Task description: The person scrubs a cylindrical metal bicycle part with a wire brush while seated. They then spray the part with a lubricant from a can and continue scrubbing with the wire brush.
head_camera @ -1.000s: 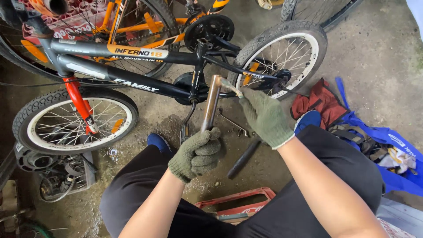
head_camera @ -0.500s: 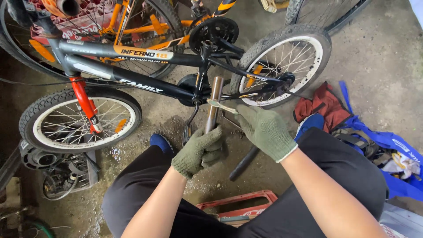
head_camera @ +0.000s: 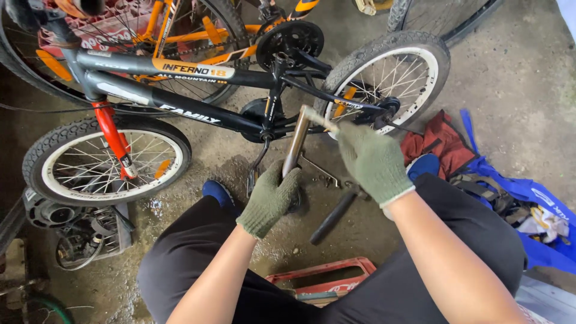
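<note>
1. Lying on its side across the concrete floor (head_camera: 510,78), the small black-and-grey bicycle (head_camera: 180,111) fills the top of the view – both wheels on, chain guard and crank in place, front wheel (head_camera: 102,162) at left, rear wheel (head_camera: 384,78) at right. An orange bicycle frame (head_camera: 180,42) lies behind it.
2. Squatting over the work, the person has a knee to either side; a blue bag (head_camera: 528,204) and a red cloth (head_camera: 441,144) lie beside the right leg, a red plastic crate (head_camera: 327,279) sits between the feet, and a pile of old greasy parts (head_camera: 66,228) rests at lower left.
3. Standing nearly upright just below the bicycle's crank is a metal tube (head_camera: 296,144), its lower end down at the floor. The left hand (head_camera: 270,201), in a green knit glove, is closed around its lower part and steadies it.
4. The right hand (head_camera: 372,159), gloved the same, is closed on a thin pale stick-like tool (head_camera: 321,120) whose tip meets the tube's open top end – whether it goes inside I cannot tell.
5. A dark bar (head_camera: 333,216) and a few small metal pieces (head_camera: 321,174) lie loose on the floor near the tube.
6. Judging from this, the work on the tube is under way, not finished: it is off the bicycle and in hand, loose parts not yet gathered.
</note>
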